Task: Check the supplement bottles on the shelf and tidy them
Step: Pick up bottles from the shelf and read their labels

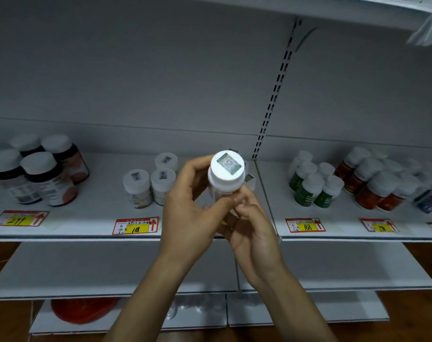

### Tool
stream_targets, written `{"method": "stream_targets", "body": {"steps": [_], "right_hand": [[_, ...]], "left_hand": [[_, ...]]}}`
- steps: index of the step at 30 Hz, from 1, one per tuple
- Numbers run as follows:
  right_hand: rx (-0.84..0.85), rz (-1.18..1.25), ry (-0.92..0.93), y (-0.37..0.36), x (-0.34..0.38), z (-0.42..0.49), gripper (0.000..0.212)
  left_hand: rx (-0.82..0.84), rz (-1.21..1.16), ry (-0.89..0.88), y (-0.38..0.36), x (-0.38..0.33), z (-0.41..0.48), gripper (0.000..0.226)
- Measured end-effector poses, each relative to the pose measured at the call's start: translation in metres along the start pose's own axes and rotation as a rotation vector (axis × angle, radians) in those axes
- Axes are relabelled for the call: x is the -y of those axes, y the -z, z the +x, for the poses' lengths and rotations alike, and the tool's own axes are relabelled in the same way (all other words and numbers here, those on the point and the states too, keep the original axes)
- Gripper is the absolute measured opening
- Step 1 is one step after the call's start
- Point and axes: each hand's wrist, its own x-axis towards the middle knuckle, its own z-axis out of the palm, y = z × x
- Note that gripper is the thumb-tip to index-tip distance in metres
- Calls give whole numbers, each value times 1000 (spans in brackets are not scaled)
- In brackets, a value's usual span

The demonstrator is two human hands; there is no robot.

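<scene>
Both of my hands hold one white supplement bottle (226, 174) in front of the shelf (99, 218). Its white cap, with a square sticker, faces me. My left hand (190, 208) wraps the bottle's left side and underside. My right hand (249, 225) pinches its lower right side. Three matching white bottles (152, 182) stand on the shelf just left of my hands. More of them are partly hidden behind the held bottle.
Dark bottles with white caps (37, 174) stand at the shelf's far left. Green-labelled bottles (313, 188) and red-labelled bottles (373, 186) crowd the right section. Price tags (136, 225) line the shelf front. Lower shelves (111, 267) jut out below, with a red object (84, 309) underneath.
</scene>
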Motion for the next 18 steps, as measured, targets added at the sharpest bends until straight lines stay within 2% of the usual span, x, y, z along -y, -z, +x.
{"method": "stream_targets", "body": {"steps": [4,7,10,12,15,18], "right_hand": [[-9,-93,61,2,3,-3,52],[-30,-182,97,4,3,-5,55],[-69,-348,192,3,3,-13,51],[-128,-466,274,-2,4,-20,47],[-267,-651,366,-8,8,-23,44],[-281,-814,403,-5,13,-17,32]], "left_hand": [[69,-8,-89,2,-2,-2,59],[81,-54,-41,1,0,0,54],[2,-213,170,0,-4,2,49],[-35,-342,379,-1,-3,5,57],[11,-486,645,-4,5,7,71],[48,-693,836,-6,13,10,65]]}}
